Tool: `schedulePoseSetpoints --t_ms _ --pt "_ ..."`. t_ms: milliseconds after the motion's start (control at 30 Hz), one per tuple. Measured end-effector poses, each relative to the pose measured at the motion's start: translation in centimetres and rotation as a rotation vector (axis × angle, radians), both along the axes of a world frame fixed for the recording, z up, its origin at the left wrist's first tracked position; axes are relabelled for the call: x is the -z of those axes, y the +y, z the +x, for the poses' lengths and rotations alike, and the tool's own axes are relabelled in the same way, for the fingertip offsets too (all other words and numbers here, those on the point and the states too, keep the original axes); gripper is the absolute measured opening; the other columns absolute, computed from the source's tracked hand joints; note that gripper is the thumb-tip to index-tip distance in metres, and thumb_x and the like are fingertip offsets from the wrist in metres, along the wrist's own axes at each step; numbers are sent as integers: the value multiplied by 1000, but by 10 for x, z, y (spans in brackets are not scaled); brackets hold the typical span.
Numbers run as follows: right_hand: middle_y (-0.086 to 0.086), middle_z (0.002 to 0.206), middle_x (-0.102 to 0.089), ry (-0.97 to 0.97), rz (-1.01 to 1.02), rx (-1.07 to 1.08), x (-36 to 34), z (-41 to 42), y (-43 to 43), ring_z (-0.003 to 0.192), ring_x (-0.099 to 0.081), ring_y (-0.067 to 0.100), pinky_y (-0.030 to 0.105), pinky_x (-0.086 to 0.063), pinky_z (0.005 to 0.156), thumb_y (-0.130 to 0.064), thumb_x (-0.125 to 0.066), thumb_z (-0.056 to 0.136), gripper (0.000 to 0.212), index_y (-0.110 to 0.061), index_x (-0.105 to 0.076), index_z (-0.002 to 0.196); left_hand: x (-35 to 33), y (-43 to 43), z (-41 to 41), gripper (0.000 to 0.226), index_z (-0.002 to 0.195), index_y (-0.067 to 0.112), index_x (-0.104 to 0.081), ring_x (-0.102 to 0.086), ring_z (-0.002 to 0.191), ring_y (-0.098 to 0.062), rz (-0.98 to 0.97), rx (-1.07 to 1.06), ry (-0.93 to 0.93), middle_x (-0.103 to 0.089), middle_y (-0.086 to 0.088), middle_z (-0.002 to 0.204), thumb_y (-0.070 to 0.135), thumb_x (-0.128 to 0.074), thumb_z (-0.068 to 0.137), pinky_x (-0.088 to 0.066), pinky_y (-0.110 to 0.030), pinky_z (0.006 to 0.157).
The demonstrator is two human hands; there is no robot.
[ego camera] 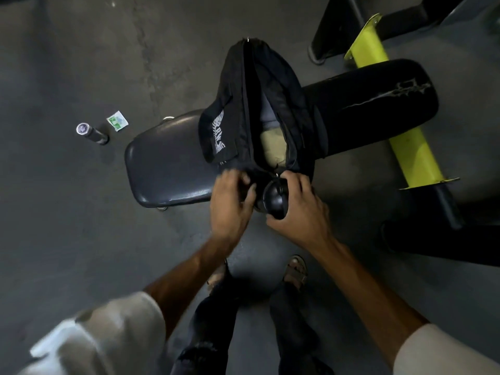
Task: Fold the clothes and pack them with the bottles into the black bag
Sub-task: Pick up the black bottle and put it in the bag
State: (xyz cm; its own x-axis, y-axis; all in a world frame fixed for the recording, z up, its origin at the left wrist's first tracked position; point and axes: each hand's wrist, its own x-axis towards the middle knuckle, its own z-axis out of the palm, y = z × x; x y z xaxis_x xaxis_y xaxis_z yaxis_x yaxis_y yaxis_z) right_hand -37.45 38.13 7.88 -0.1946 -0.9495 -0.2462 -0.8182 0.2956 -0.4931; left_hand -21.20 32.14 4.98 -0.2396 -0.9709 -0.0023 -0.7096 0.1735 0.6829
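Observation:
The black bag [235, 104] stands unzipped on a padded bench seat [162, 169], with a white logo on its front pocket. Folded clothes, grey over beige [274, 144], lie inside its open mouth. My right hand [300, 207] is wrapped around a black bottle [274, 200] at the bag's near end. My left hand [230, 201] pinches the black fabric of the bag's near edge beside the bottle. A second dark bottle [92, 133] with a pale cap stands on the floor at the left.
A green and white packet [117, 121] lies on the floor near the standing bottle. The bench's black back pad [378, 104] and yellow frame [405, 147] extend right. Another black machine foot [351, 31] is behind. My sandalled feet [296, 272] stand below.

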Motion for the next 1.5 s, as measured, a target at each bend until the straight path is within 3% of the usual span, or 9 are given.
schedulePoseSetpoints --t_ms 100,200,367,600,767,1033,1133,1267,1500 --pt "1 138 -40 -45 -25 18 0 2 -2 112 -60 29 35 -52 75 -51 -81 66 91 -29 -33 140 35 42 -2 23 98 11 -64 -68 74 -20 780 -438 277 -72 -14 95 33 -64 95 -61 -42 70" --pt "1 140 -39 -52 -25 34 1 2 -7 113 -59 27 30 -48 75 -50 -83 65 91 -30 -33 139 59 44 -17 33 109 5 -63 -73 85 -31 1064 -567 481 -71 -19 102 35 -51 102 -63 -44 70" --pt "2 140 -38 -67 -2 41 2 0 -12 114 -59 27 33 -52 81 -47 -85 64 92 -29 -33 138 79 34 -26 28 110 5 -62 -72 91 -38 997 -555 530 -72 -19 103 22 -40 106 -64 -47 68" --pt "1 143 -37 -85 -4 27 2 2 -13 117 -58 25 34 -53 85 -46 -86 66 92 -30 -33 139 90 36 -26 11 90 7 -61 -65 73 -24 850 -613 584 -69 -13 85 10 -54 98 -57 -35 62" --pt "2 144 -37 -11 19 -65 10 2 -13 118 -58 29 36 -53 83 -47 -84 69 92 -29 -33 143 87 43 -28 11 72 16 -61 -54 63 -18 781 -580 616 -61 -2 64 18 -63 83 -48 -36 63" --pt "2 155 -35 110 161 -282 31 -14 -35 130 -50 33 47 -53 95 -40 -84 75 94 -32 -28 150 81 37 -27 12 79 5 -59 -51 68 -22 727 -444 687 -54 -13 70 6 -55 90 -47 -36 67" --pt "7 153 -30 205 126 -252 28 -7 -29 131 -43 32 45 -54 88 -43 -82 77 93 -28 -28 151 82 38 -27 13 80 2 -60 -53 66 -20 739 -455 707 -55 -16 71 3 -54 92 -48 -32 65" --pt "9 139 -51 232 -73 -159 27 -1 -6 123 -52 28 38 -57 74 -30 -79 79 79 -15 -41 147 79 34 -23 14 81 5 -58 -54 64 -16 774 -430 733 -55 -12 69 1 -53 93 -49 -29 65" --pt "6 133 -54 288 9 -306 45 -2 -21 115 -55 28 38 -55 70 -22 -80 79 77 -16 -42 146 82 37 -17 12 88 1 -60 -54 62 -13 797 -418 707 -53 -14 71 -1 -51 95 -49 -25 64"
